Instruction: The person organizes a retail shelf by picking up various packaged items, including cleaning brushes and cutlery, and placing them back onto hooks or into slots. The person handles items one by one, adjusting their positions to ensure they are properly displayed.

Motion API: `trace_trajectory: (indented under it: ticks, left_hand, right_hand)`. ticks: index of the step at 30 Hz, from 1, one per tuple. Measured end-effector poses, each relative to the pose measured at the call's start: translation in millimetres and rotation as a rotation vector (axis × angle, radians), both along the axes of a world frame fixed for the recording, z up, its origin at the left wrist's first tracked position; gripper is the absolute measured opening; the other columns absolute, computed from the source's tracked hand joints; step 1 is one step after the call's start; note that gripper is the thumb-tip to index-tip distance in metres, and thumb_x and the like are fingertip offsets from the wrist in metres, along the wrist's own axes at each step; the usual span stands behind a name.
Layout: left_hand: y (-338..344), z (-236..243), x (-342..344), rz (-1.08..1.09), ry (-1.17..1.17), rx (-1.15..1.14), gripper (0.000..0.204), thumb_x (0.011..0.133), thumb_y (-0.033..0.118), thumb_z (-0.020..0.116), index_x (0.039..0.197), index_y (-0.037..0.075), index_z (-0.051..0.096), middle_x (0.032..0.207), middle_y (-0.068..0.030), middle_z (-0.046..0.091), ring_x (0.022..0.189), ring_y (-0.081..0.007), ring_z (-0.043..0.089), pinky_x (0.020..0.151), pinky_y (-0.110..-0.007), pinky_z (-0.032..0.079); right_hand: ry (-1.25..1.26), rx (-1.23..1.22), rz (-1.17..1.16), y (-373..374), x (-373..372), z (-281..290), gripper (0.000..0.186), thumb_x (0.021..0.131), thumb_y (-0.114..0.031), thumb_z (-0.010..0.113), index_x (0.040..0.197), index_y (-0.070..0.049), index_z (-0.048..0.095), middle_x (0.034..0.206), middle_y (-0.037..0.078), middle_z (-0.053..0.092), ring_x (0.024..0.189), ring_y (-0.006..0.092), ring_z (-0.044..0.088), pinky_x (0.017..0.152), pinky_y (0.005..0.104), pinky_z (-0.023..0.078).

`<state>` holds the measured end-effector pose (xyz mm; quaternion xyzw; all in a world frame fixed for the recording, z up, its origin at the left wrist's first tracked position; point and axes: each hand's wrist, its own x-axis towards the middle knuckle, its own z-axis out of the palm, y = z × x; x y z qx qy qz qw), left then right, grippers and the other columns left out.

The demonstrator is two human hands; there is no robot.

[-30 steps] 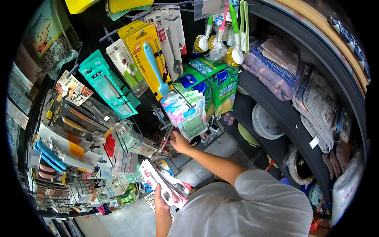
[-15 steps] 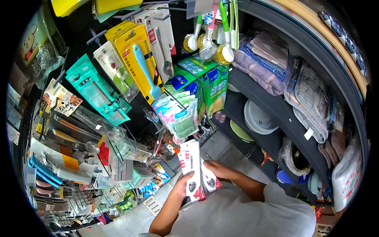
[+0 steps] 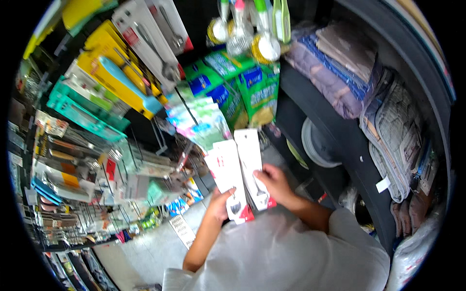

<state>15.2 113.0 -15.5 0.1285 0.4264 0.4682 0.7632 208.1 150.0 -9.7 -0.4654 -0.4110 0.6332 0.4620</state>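
My left hand (image 3: 223, 203) is closed on the lower part of a white carded spoon pack (image 3: 224, 169) with a red corner, its thumb on the front. In my right hand (image 3: 277, 185) is a second carded spoon pack (image 3: 249, 150), gripped by its right edge. Both packs stand upright side by side in front of my shirt, their lower ends close together and a narrow dark gap between them. Similar carded spoons (image 3: 145, 36) hang on the rack, up and to the left.
A light blue brush (image 3: 127, 80) on yellow card hangs left of green sponge packs (image 3: 259, 94). Pot brushes (image 3: 264, 46) hang above. Packaged knives and utensils (image 3: 68, 150) crowd the left rack. Folded textiles (image 3: 335, 72) and bowls (image 3: 315, 143) fill dark shelves at right.
Both packs have risen toward the rack, and the right one has come up beside the left one. The view has shifted, bringing the hanging goods closer and further left.
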Motion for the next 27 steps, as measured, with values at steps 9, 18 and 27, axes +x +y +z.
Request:
trace_trajectory:
  ticks: [9, 18, 27]
  left_hand:
    - [8.5, 2.6, 22.8, 0.119, -0.330, 0.124, 0.068, 0.075, 0.021, 0.069, 0.136, 0.008, 0.041, 0.132, -0.0172, 0.051, 0.117, -0.0331, 0.053, 0.097, -0.048, 0.046]
    - [-2.0, -6.6, 3.3, 0.186, -0.240, -0.001, 0.060, 0.075, 0.019, 0.068, 0.129, 0.001, 0.046, 0.107, -0.0109, 0.063, 0.094, -0.0237, 0.065, 0.083, -0.036, 0.054]
    - [-11.7, -10.0, -6.2, 0.259, -0.312, 0.025, 0.056, 0.076, 0.018, 0.066, 0.125, -0.001, 0.049, 0.108, -0.0158, 0.064, 0.095, -0.0300, 0.066, 0.084, -0.044, 0.055]
  right_hand:
    - [0.360, -0.221, 0.090, 38.1, 29.9, 11.5, 0.027, 0.095, -0.018, 0.056, 0.111, 0.003, 0.060, 0.097, 0.006, 0.066, 0.084, 0.0110, 0.063, 0.078, 0.0252, 0.050]
    - [-0.170, 0.088, 0.176, 40.3, 8.7, 1.0, 0.023, 0.097, -0.021, 0.053, 0.086, -0.001, 0.058, 0.067, -0.005, 0.046, 0.064, 0.0017, 0.038, 0.053, 0.0218, 0.033]
    - [0.030, 0.043, 0.017, 68.7, 17.1, 10.4, 0.023, 0.096, -0.023, 0.055, 0.094, -0.001, 0.061, 0.078, -0.004, 0.057, 0.070, 0.0009, 0.046, 0.059, 0.0172, 0.037]
